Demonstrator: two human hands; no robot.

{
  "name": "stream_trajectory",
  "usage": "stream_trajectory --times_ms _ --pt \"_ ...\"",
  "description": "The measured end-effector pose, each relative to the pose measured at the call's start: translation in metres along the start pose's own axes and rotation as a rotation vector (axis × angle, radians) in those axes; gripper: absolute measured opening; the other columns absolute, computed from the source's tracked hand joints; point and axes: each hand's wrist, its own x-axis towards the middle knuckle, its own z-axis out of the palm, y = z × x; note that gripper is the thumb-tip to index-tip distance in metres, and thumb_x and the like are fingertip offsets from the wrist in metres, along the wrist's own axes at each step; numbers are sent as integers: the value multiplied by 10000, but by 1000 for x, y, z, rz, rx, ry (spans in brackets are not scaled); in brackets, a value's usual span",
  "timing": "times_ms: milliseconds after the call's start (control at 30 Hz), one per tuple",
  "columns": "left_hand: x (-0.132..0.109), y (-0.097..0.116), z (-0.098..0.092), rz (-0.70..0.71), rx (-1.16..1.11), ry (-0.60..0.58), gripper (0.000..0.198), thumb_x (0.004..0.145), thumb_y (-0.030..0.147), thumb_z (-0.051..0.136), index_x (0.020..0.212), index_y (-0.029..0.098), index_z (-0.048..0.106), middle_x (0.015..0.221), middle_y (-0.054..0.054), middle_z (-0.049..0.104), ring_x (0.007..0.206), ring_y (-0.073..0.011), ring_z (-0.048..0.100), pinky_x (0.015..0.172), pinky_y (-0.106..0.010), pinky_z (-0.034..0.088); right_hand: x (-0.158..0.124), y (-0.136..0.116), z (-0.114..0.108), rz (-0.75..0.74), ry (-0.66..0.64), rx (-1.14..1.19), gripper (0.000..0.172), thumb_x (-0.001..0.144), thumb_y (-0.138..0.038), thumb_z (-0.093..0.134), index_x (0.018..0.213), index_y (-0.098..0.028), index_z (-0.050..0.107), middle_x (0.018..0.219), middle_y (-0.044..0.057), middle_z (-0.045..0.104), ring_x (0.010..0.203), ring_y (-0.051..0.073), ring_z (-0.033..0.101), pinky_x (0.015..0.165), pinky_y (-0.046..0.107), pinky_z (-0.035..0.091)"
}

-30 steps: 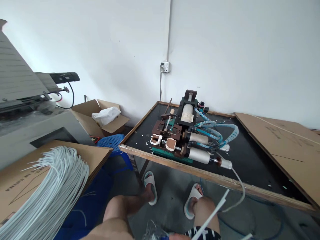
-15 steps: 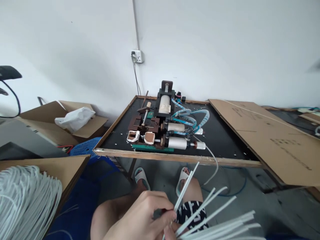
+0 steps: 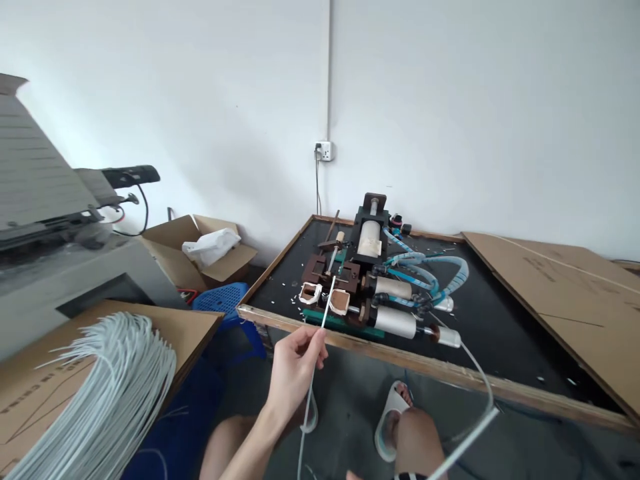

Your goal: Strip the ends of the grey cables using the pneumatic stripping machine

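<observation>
My left hand [image 3: 294, 368] is raised in front of the table edge and pinches a thin white tube [image 3: 326, 308] between thumb and fingers. The tube's upper tip reaches the brown clamp block of the small pneumatic machine [image 3: 373, 280] on the black table [image 3: 500, 333]; its lower end hangs down past my wrist. A second white tube [image 3: 465, 439] slants up from the bottom edge beside my right knee. My right hand does not show. A thick bundle of the same white tubes [image 3: 107, 400] lies on a cardboard sheet at the left.
Blue spiral hoses [image 3: 440, 273] and a white air line run off the machine. Cardboard sheets [image 3: 560, 287] cover the table's right part. An open carton with a white bag [image 3: 210, 245], a blue stool [image 3: 223, 300] and a grey machine [image 3: 55, 233] stand at the left. A wall socket [image 3: 325, 151] is behind.
My left hand has lifted out of my lap with one white tube and carried its tip up to the machine's clamp. The fanned tubes at the bottom right have dropped out of view.
</observation>
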Motion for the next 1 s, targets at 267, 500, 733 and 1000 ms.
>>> stream_trajectory --times_ms 267,500,733,1000 --pt "4 -15 0 -32 58 63 328 887 434 653 714 156 665 561 11 598 467 -115 520 482 -209 415 17 3 -33 -66 58 -126 234 791 -423 751 572 -340 767 506 2 684 705 297 760 735 481 601" --pt "9 -13 0 -47 52 93 335 861 464 665 725 158 678 552 13 595 444 -118 506 450 -208 396 20 5 -34 -95 45 -116 244 799 -379 743 559 -338 763 473 12 657 675 297 761 641 427 598" --pt "10 -18 -4 -34 38 132 348 851 481 680 731 154 690 538 14 583 438 -119 505 437 -207 398 15 10 -32 -118 96 -160 290 807 -410 740 554 -270 732 505 6 655 686 247 743 727 451 596" --pt "11 -21 -3 -12 24 27 391 904 512 620 988 138 696 584 18 597 478 -139 530 473 -224 434 6 9 -26 -121 182 -279 363 825 -562 704 667 -235 723 621 9 692 734 190 707 747 398 594"
